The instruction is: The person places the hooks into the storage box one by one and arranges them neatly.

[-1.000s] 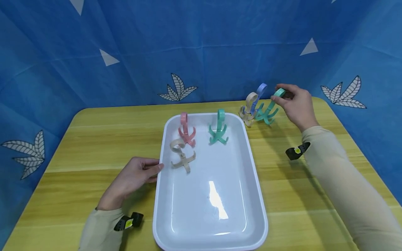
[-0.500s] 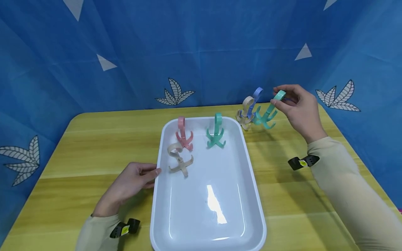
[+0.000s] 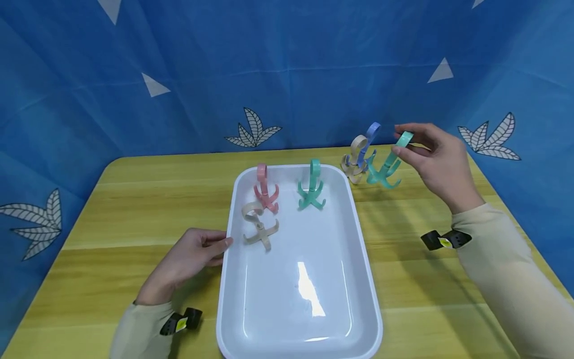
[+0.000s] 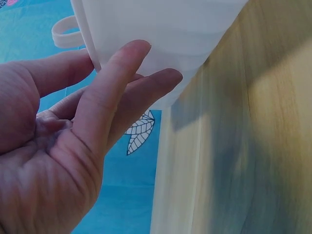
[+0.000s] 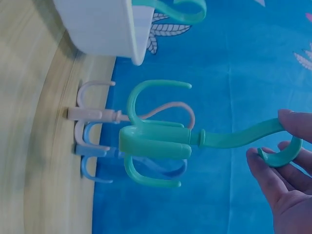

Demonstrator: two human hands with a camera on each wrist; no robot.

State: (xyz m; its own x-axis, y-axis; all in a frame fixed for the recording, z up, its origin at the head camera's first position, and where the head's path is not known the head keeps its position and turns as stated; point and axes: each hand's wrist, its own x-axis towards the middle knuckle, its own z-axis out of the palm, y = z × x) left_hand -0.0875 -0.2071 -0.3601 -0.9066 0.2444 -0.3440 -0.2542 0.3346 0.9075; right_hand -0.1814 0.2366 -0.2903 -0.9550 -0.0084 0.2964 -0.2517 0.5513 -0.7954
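My right hand (image 3: 441, 164) pinches the curved top of a green multi-prong hanging hook (image 3: 391, 161) between thumb and fingers. In the right wrist view that green hook (image 5: 161, 139) hangs with its prongs clear of the table. Just left of it, a beige hook (image 3: 353, 149) and a blue hook (image 3: 372, 132) stand close together at the table's back edge. My left hand (image 3: 188, 259) holds the left rim of the white tray (image 3: 287, 279), thumb at the rim and fingers (image 4: 141, 92) along the outer wall.
Inside the tray are a pink hook (image 3: 264, 194) and a green hook (image 3: 310, 192), both upright near the far end, and a beige hook (image 3: 261, 232) near the left wall. A blue cloth (image 3: 287, 75) hangs behind the wooden table (image 3: 112, 209).
My right hand has moved slightly right with the green hook, whose prongs have come away from the beige and blue hooks. The left hand stays at the tray's rim.
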